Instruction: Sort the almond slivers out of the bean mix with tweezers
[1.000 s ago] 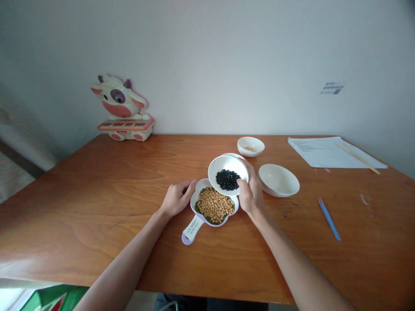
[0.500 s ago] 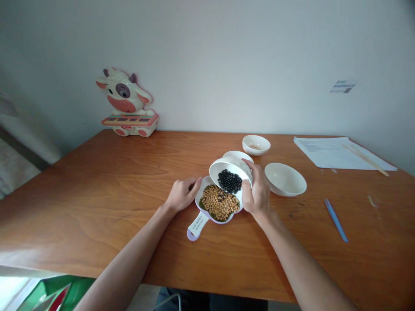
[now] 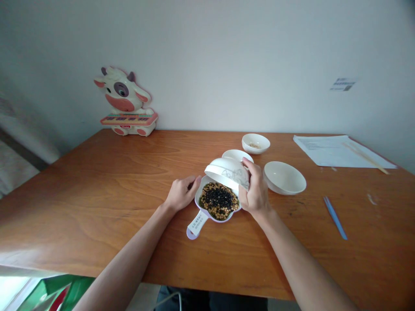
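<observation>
A white dish (image 3: 200, 199) with a lilac edge and a short labelled handle stands on the table. Yellow beans (image 3: 223, 214) fill it, with black beans (image 3: 218, 196) spread over their middle and some green at the edges. My right hand (image 3: 254, 188) grips a white bowl (image 3: 228, 172) with a grey pattern, tipped nearly upside down over the dish; its inside is hidden. At the dish's left rim, my left hand (image 3: 183, 193) is closed, the thumb against the rim and the other fingers curled and partly hidden.
Behind the tipped bowl stands another white bowl (image 3: 238, 153). A small bowl (image 3: 256, 142) with some bits inside is farther back, and a wide bowl (image 3: 285, 178) is right. Blue tweezers (image 3: 335, 218), papers (image 3: 327, 151) with chopsticks (image 3: 366, 157), and a cow toy keyboard (image 3: 128, 106) lie around.
My right hand has tipped the bowl further over, and the black beans have fallen from it onto the yellow beans. My left hand has stayed at the dish's rim.
</observation>
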Motion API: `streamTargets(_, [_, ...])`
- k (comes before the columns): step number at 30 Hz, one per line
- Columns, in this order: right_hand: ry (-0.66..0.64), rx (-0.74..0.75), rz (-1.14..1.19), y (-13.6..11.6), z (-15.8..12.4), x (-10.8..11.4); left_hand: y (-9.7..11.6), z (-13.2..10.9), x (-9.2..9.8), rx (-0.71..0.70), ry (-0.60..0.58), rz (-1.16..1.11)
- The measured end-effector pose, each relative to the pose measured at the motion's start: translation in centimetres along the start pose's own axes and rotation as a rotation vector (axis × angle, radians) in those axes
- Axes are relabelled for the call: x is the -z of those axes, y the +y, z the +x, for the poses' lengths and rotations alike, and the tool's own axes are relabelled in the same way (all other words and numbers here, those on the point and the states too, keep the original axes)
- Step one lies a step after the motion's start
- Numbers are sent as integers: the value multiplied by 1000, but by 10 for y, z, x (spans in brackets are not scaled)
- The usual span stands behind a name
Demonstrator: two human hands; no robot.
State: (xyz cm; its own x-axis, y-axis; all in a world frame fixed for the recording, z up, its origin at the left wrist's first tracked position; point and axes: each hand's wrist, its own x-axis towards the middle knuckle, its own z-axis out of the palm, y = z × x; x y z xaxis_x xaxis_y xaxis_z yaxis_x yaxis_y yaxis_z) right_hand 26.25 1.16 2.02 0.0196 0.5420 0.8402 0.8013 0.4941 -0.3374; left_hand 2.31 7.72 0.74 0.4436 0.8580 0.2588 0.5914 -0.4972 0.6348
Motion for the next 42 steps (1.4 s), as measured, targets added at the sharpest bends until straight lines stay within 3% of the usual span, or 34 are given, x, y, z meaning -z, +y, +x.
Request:
streamTargets(5, [89, -471, 220, -10, 4, -5, 6, -1, 4, 40, 107, -264])
streamTargets(9, [-91, -918, 669, -23, 12, -4, 17, -2, 10, -17, 84, -572])
streamTargets(12, [-176, -1009, 955, -36, 15, -6, 18, -3, 8, -28, 4, -726])
streamTargets(15, [-273, -995, 1109, -49, 16, -9, 11, -2, 2, 13, -9, -857])
streamTargets(19, [-344, -948, 1151, -58, 21, -7, 4, 0, -4, 107, 37, -1020])
streamTargets(27, [-424, -842, 1088, -58, 25, 2, 28, 8, 8, 320, 60, -1202])
streamTargets(32, [-153, -809, 758, -34, 21, 0, -2, 20, 19, 491, 252, -1166])
streamTargets(36, [23, -625, 330, -2, 19, 3, -34, 26, 29, 547, 447, -1035])
streamTargets(39, [-64, -443, -8, 13, 16, 8, -46, 28, 37, 608, 452, -1068])
streamTargets(42, [-223, -399, -246, 19, 13, 10, -50, 29, 40, 593, 478, -1065])
